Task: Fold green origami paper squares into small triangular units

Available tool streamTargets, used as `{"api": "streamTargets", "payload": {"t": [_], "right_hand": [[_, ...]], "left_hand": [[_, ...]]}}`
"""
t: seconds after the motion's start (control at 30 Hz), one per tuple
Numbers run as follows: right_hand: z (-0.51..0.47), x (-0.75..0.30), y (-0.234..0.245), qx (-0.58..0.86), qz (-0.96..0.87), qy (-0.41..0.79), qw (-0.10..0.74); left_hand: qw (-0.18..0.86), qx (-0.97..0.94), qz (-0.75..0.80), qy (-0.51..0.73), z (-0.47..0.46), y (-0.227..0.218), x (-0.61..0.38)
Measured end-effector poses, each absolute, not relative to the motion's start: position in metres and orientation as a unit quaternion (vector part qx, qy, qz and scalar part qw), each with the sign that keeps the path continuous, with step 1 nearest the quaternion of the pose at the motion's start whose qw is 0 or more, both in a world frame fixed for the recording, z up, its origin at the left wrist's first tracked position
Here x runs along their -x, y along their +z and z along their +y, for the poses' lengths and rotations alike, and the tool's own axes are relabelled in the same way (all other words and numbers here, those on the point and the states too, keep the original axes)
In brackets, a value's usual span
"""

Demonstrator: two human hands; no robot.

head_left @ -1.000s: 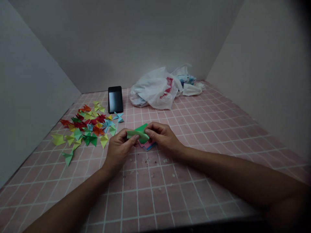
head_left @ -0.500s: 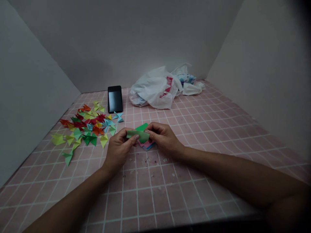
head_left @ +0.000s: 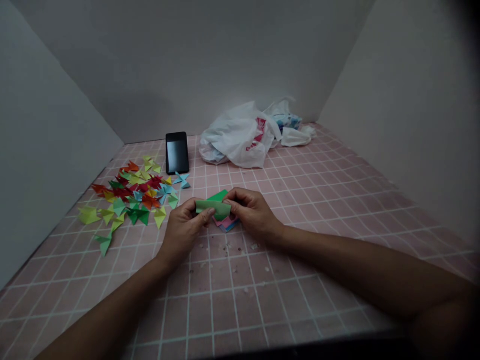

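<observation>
Between my two hands is a light green folded sheet of paper (head_left: 213, 207), held as a narrow strip above the table. My left hand (head_left: 187, 220) pinches its left end, the thumb lying across the front. At the right end, my right hand (head_left: 253, 212) grips the paper between thumb and fingertips; its other fingers curl behind. Directly beneath, a stack of coloured paper (head_left: 226, 225) rests on the table, showing pink and blue edges, with a brighter green sheet (head_left: 218, 196) at its back. My hands and the held strip hide much of that stack.
Folded paper butterflies (head_left: 138, 215) in several colours spread over the left of the pink checked tabletop (head_left: 318, 200). A black phone (head_left: 177, 154) lies behind them. White plastic bags (head_left: 240, 137) sit against the back wall. Pale walls enclose the left, back and right.
Almost nothing differs. Both hands keep their grip on the green paper, and the right fingers have shifted only very slightly.
</observation>
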State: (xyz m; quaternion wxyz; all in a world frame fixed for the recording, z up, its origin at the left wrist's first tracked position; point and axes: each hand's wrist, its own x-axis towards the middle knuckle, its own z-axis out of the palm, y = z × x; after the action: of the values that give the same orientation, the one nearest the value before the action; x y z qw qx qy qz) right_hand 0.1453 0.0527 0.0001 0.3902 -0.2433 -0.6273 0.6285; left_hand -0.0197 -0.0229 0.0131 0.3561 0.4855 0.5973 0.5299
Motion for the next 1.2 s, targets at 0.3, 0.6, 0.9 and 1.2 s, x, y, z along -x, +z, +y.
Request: {"api": "streamTargets", "payload": {"t": [0.3, 0.6, 0.9, 1.2], "right_hand": [[0.0523, -0.1455, 0.0007, 0.248, -0.63, 0.626, 0.386], [0.0528, -0.1475, 0.0003, 0.236, -0.65, 0.617, 0.374], [0.0508, -0.1441, -0.0051, 0.234, -0.637, 0.656, 0.331], [0.0489, -0.1446, -0.0048, 0.255, -0.646, 0.636, 0.336]], "left_hand": [[0.349, -0.494, 0.593, 0.532, -0.0234, 0.014, 0.018], [0.33, -0.504, 0.6, 0.526, -0.0235, 0.0135, 0.0195], [0.344, -0.517, 0.589, 0.518, -0.0257, 0.0095, 0.0173], [0.351, -0.51, 0.593, 0.514, -0.0283, 0.0159, 0.0189]]}}
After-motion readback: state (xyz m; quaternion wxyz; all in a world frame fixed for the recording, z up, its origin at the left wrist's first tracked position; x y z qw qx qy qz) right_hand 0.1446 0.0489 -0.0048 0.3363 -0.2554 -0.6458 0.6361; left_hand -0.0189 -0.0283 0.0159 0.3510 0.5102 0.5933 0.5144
